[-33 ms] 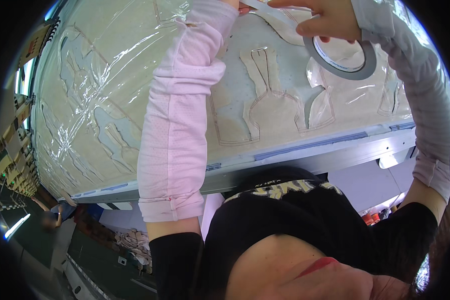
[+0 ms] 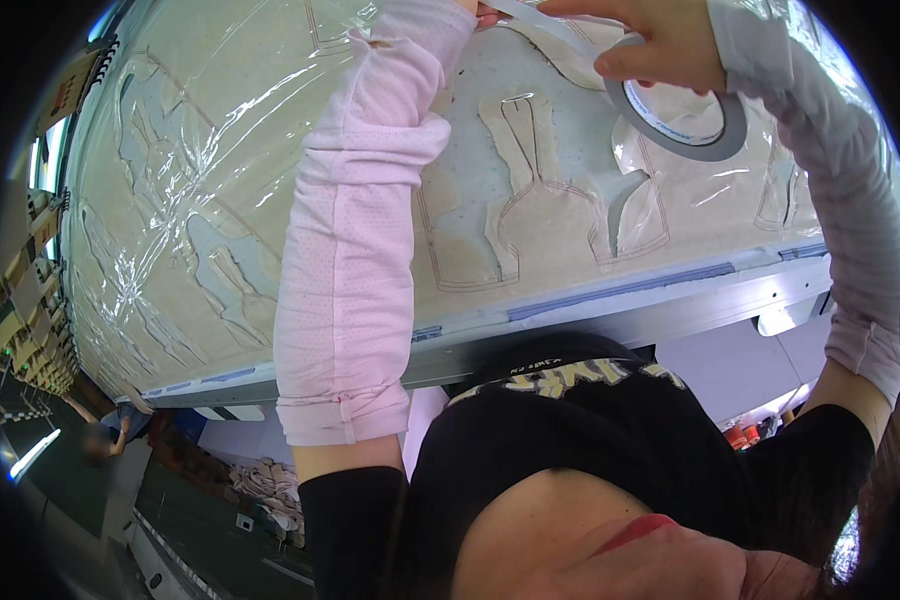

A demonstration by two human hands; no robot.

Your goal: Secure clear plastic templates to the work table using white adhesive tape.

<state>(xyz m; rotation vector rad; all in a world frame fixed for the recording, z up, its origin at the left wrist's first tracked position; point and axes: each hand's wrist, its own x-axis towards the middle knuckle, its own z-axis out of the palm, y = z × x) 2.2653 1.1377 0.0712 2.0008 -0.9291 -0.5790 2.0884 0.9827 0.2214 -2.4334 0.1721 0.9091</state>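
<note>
My right hand (image 2: pixel 660 45), at the top right, holds a roll of grey tape (image 2: pixel 720 148) with some fingers through its ring; the index finger reaches left. A pale strip of tape (image 2: pixel 550 28) runs from the roll to my left hand (image 2: pixel 487 15). Only a few fingertips of that hand show at the top edge, closed at the strip; the rest is cut off. Below both hands lies a beige sheet (image 2: pixel 560 225) with cut outlines and drawn lines, under shiny clear plastic film (image 2: pixel 240 110). Greyish surface shows through the gaps between cut pieces.
The table's metal front edge (image 2: pixel 610 310), with bluish tape strips along it, runs close to my body. Far left are stacked pieces on racks (image 2: pixel 35 325) and another person (image 2: pixel 120 430). A cloth heap (image 2: pixel 275 490) lies at lower left.
The tape roll has turned slightly and shifted a little left, and my right hand has moved slightly with it. My left arm looks the same.
</note>
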